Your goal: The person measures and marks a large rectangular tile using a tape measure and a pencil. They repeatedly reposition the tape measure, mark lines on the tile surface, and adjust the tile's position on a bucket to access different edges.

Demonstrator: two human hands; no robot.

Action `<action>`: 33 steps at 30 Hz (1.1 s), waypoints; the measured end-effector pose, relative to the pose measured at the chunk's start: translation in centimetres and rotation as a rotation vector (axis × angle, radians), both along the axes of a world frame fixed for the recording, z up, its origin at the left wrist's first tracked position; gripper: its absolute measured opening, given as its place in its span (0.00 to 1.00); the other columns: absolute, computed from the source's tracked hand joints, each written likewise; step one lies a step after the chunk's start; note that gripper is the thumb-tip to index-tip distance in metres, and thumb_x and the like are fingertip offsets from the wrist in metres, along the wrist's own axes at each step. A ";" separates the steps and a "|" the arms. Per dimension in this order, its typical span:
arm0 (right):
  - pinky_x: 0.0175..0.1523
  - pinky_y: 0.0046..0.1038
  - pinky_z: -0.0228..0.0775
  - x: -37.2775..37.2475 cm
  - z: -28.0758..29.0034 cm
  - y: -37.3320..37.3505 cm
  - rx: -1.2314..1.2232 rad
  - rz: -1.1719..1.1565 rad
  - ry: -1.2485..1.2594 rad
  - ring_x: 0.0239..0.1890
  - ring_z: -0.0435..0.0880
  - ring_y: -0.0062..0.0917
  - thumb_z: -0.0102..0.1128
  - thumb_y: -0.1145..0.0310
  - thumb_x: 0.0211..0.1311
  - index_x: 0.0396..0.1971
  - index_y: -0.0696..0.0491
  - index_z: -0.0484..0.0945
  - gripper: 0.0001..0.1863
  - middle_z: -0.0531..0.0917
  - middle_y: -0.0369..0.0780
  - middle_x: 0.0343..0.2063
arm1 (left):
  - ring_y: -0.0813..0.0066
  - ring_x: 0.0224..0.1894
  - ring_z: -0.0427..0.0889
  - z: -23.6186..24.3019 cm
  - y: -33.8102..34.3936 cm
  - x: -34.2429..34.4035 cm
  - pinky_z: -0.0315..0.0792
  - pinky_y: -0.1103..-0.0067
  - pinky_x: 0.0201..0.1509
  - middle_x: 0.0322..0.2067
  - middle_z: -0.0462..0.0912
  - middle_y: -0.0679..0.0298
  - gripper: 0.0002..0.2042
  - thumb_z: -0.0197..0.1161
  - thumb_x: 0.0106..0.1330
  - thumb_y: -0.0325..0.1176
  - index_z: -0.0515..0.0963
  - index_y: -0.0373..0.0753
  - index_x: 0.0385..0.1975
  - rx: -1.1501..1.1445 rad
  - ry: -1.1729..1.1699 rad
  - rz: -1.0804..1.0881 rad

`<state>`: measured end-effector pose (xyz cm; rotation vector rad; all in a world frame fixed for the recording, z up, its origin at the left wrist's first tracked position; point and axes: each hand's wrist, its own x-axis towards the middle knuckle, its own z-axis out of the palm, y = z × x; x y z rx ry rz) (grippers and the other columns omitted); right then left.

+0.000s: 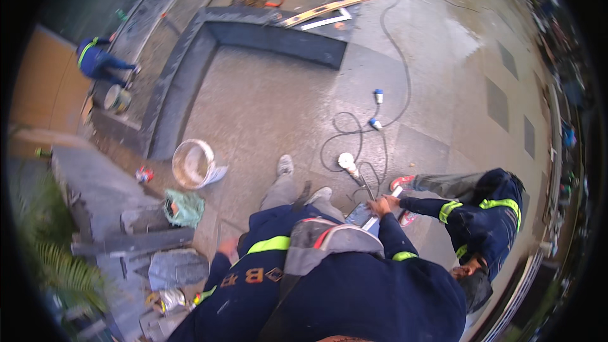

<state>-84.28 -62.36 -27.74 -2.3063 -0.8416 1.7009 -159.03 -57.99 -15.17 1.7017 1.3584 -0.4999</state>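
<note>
My right hand [379, 207] is closed on a white straight bar [370, 222] lying over a small grey slab [358, 214]. Right against it, a co-worker's hand [392, 202] is on the same bar; their fingers partly overlap in view. Just beyond lies a corded tool [348, 162] with a round white head and a dark stem, on the paving. Out to my left side, my left hand [228, 249] hangs low and is smeared by motion, so its fingers do not show clearly. It is nearest to the stone pieces on the left.
The co-worker [484, 218] bends at the right. Cable [405, 69] with blue plugs [378, 96] snakes ahead. A dark stone kerb [278, 43] carries a yellow spirit level [335, 8]. At left are a dirty white bucket [192, 163], a green bag [184, 208], stone slabs [177, 268] and another person [101, 61].
</note>
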 end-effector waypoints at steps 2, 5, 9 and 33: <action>0.54 0.50 0.81 1.4 -0.5 7.6 0.323 0.455 -0.377 0.42 0.91 0.50 0.59 0.46 0.68 0.37 0.62 0.89 0.29 0.90 0.55 0.30 | 0.42 0.49 0.88 0.4 -1.9 -0.4 0.79 0.56 0.55 0.49 0.89 0.43 0.18 0.60 0.70 0.41 0.85 0.42 0.54 -0.153 -0.009 0.029; 0.52 0.47 0.80 -0.6 1.6 18.4 0.508 0.231 -0.366 0.43 0.90 0.55 0.58 0.49 0.67 0.38 0.60 0.89 0.26 0.89 0.58 0.34 | 0.42 0.50 0.88 -0.4 1.0 0.8 0.79 0.55 0.55 0.48 0.89 0.44 0.17 0.61 0.70 0.41 0.86 0.42 0.53 -0.352 0.057 0.234; 0.44 0.43 0.81 -9.0 7.1 29.0 0.412 -0.111 -0.046 0.35 0.91 0.47 0.55 0.47 0.72 0.45 0.56 0.89 0.26 0.90 0.55 0.32 | 0.43 0.50 0.88 -2.7 8.9 3.7 0.79 0.55 0.55 0.48 0.89 0.44 0.17 0.61 0.69 0.42 0.87 0.42 0.51 -0.384 0.017 0.249; 0.21 0.29 0.65 1.0 13.5 57.8 -0.496 -0.681 -0.014 0.18 0.75 0.23 0.56 0.59 0.77 0.52 0.55 0.84 0.17 0.80 0.37 0.25 | 0.37 0.66 0.76 -25.9 131.9 51.5 0.71 0.54 0.72 0.70 0.66 0.40 0.39 0.76 0.66 0.43 0.65 0.49 0.76 0.515 -0.021 0.444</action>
